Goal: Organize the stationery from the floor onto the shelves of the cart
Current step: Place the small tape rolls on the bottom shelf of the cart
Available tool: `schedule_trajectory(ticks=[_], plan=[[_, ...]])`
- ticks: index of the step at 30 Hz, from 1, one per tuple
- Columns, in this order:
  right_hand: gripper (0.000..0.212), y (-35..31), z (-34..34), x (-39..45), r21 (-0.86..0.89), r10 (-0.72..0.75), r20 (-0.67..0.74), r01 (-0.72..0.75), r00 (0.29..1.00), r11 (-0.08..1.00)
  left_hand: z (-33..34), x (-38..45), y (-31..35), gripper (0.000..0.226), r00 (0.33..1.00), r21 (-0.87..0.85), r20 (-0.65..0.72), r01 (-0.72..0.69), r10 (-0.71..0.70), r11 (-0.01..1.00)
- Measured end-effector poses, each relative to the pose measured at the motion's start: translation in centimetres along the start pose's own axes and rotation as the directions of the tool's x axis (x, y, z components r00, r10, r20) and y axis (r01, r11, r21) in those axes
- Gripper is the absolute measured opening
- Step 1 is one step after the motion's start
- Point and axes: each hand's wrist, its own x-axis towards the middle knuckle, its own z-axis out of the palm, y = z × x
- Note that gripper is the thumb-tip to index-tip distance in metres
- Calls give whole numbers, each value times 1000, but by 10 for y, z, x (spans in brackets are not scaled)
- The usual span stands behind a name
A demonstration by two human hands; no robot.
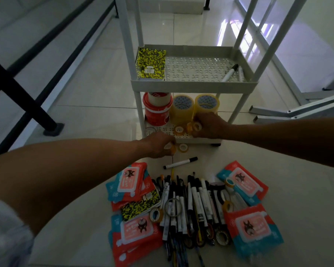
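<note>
Right hand (208,125) pinched small tape rolls (196,126) over cart's bottom shelf (200,140); left hand (158,145) gripped another small tape roll (171,148) near it.

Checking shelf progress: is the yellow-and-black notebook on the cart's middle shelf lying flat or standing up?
Lying flat. The notebook rests cover-up in the left end of the middle shelf, its barcode sticker facing the camera.

Two notebooks (151,64) (141,206); two big clear tape rolls (182,108) (206,104); two hands (158,144) (208,125); pens (187,205) uncountable.
</note>
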Motion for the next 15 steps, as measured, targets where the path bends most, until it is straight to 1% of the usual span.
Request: schedule_trajectory(ticks=[2, 4, 6, 9, 10, 12, 15], plan=[[57, -2, 4, 21, -59, 84, 21, -83, 996, 995, 0, 0, -3, 49, 998, -11, -50, 28, -28, 1000], [59, -6, 8, 36, -93, 121, 49, -116, 992, 989, 1, 0, -6, 48, 993, -30, -108, 41, -44, 999], [56, -13, 14, 45, -74, 93, 75, -88, 993, 993, 1, 1, -8, 47, 987, -60, -150, 41, -49, 997], [51, -23, 24, 46, -27, 12, 84, -10, 996, 1000, 4, 3, -10, 44, 979, -85, -199, 18, -35, 996], [51, -25, 26, 47, -28, 11, 89, -8, 996, 1000, 5, 4, -10, 42, 976, -84, -215, 7, -25, 996], [51, -27, 32, 48, -72, 57, 102, -49, 993, 996, 8, 5, -9, 40, 967, -83, -256, -21, -1, 996], [48, -29, 37, 49, -132, 109, 81, -98, 991, 986, 10, 7, -8, 37, 950, -125, -312, -57, 16, 991]])
